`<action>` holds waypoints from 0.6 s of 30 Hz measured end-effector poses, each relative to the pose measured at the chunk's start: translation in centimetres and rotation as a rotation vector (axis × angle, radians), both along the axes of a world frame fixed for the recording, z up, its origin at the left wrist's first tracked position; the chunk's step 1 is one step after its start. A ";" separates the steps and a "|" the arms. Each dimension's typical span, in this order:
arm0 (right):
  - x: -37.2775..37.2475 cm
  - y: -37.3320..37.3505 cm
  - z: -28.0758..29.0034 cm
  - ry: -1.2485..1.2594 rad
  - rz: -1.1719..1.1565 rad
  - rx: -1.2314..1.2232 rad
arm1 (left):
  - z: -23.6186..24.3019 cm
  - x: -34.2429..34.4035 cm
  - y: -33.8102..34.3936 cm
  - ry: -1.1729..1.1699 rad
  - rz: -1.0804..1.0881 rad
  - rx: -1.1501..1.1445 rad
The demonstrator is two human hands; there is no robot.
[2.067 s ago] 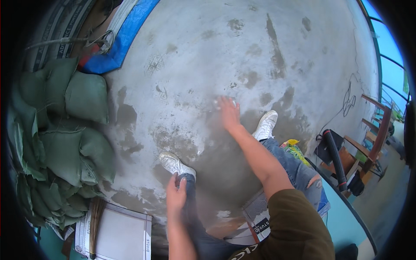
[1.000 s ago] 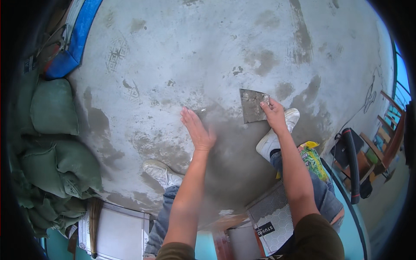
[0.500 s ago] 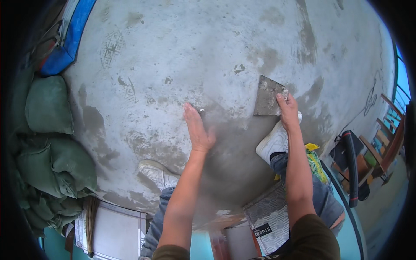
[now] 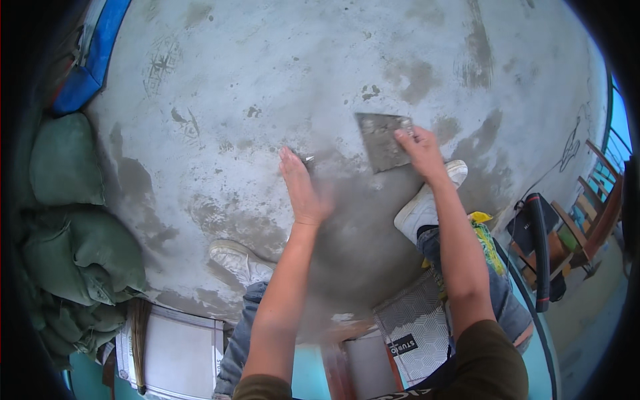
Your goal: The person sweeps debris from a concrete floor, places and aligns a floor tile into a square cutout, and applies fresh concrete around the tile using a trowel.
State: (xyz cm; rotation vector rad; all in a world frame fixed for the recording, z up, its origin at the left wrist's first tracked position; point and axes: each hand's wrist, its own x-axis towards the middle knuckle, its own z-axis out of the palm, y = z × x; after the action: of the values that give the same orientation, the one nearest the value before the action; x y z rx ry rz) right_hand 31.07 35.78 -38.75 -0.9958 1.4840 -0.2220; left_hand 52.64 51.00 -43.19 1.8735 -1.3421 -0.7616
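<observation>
Flat steel trowel (image 4: 381, 139) is lying blade-down against the grey concrete surface (image 4: 267, 80), right of its centre, at the upper edge of a darker wet patch (image 4: 363, 227). Right hand (image 4: 419, 150) is gripping the trowel at the blade's right side, fingers curled over the handle, so the grip is closing on the trowel; the handle itself is mostly hidden under the fingers. Left hand (image 4: 303, 190) is pressing flat on the concrete just left of the trowel, palm down, fingers straight and together, the grip wide and holding nothing, fingertips pointing toward the top edge. Hand is slightly blurred. Both forearms are coming in from the lower edge. White sneaker (image 4: 427, 203) is sitting just below the right hand, on the wet patch's right rim; second white sneaker (image 4: 240, 260) is planted lower left of the patch, well apart from the first. Blue jeans are showing at both knees. Green filled sacks (image 4: 73, 227) are stacking along the left edge of the concrete. Blue tarp (image 4: 93, 57) is lying at the upper left corner. White flat board (image 4: 177, 353) is lying at the lower left edge. Patterned grey sheet (image 4: 413, 327) is lying below the patch. Black hose (image 4: 540, 253) and wooden chair (image 4: 593, 220) are standing off the right edge.
</observation>
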 end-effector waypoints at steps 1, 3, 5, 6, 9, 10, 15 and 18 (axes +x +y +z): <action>1.0 1.3 -1.3 0.009 0.073 -0.052 | 0.0 -0.2 -0.2 0.002 0.002 -0.001; 3.5 3.7 -2.5 0.108 0.080 -0.119 | 0.0 -0.3 0.0 0.000 0.004 0.005; 4.9 4.7 -2.9 0.191 0.093 -0.191 | 0.0 -0.5 -0.1 0.017 0.011 0.021; 5.3 4.9 -3.0 0.147 0.034 -0.172 | -0.1 -0.6 -0.2 0.013 0.015 0.022; 7.4 6.3 -3.1 0.148 0.110 -0.183 | -0.2 -0.7 -0.2 -0.004 0.037 0.038; 8.6 6.9 -3.4 0.180 0.249 -0.217 | -0.4 -0.6 0.0 -0.017 0.046 0.036; 12.8 9.3 -1.9 -0.058 0.041 0.032 | 3.3 1.4 -0.9 0.031 0.055 0.015; 13.3 9.5 1.9 -0.193 0.044 0.066 | 10.6 2.6 -1.1 0.121 0.067 0.035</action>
State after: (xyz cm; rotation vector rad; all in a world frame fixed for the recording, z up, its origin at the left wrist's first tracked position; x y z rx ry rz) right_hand 44.38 45.31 -36.84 -0.9267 1.2847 -0.2302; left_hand 55.27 49.91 -32.62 1.8586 -1.1920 -0.8552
